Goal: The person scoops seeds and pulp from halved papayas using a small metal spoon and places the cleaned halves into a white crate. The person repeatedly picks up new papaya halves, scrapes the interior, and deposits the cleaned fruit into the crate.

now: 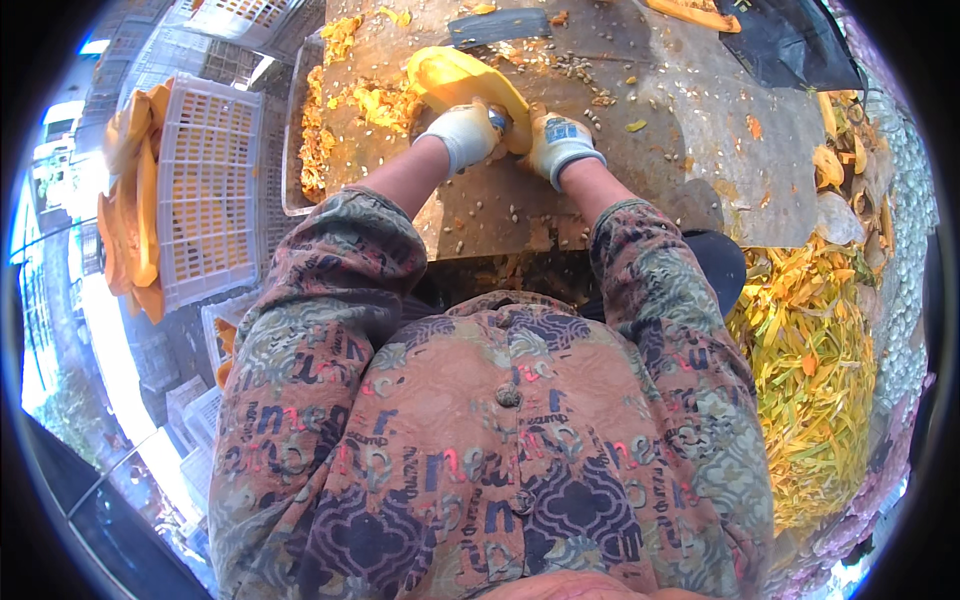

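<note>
A long piece of orange-yellow pumpkin (461,75) lies tilted between my hands at the table's near middle. My left hand (469,135), in a white knit work glove, is closed at its near left side on a small tool with a blue part; what kind of tool cannot be told. My right hand (561,142), in a glove with a blue print, grips the right edge of the piece. Stringy pumpkin pulp (386,105) lies to the left, and pale pumpkin seeds (571,66) are scattered beyond and around the hands.
A white plastic crate (210,191) full of pumpkin pieces stands at left, beside a clear tray (294,165) with pulp. A dark flat strip (499,28) lies on the worktable (510,225). Black plastic (795,45) is at upper right; a heap of yellow-green peelings (810,390) lies below right.
</note>
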A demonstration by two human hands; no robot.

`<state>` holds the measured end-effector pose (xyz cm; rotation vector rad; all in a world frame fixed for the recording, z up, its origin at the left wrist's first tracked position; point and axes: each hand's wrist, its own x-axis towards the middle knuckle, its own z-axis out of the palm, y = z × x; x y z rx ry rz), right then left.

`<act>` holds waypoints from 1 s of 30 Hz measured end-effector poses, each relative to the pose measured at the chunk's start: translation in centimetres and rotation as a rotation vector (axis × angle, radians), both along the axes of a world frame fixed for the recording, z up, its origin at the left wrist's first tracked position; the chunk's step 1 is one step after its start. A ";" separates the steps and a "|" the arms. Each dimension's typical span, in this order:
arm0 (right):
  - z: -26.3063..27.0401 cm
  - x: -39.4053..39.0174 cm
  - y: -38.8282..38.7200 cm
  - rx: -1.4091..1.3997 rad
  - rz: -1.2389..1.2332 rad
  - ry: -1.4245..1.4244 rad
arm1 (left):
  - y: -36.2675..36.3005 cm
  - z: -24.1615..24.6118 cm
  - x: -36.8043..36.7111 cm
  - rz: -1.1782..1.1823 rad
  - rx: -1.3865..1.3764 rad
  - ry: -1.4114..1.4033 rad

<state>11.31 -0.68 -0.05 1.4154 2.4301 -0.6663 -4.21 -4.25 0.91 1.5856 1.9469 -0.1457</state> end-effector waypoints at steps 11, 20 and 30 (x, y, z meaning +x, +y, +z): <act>0.0 0.0 0.4 -0.028 0.040 -0.001 | 2.0 2.6 -1.0 -0.411 -0.062 0.337; -0.5 0.2 0.4 -0.016 0.084 -0.003 | 1.5 3.1 -5.6 -0.267 -0.017 0.392; 2.9 1.0 -0.2 0.076 0.187 -0.183 | -0.9 2.1 0.3 -0.157 0.053 0.147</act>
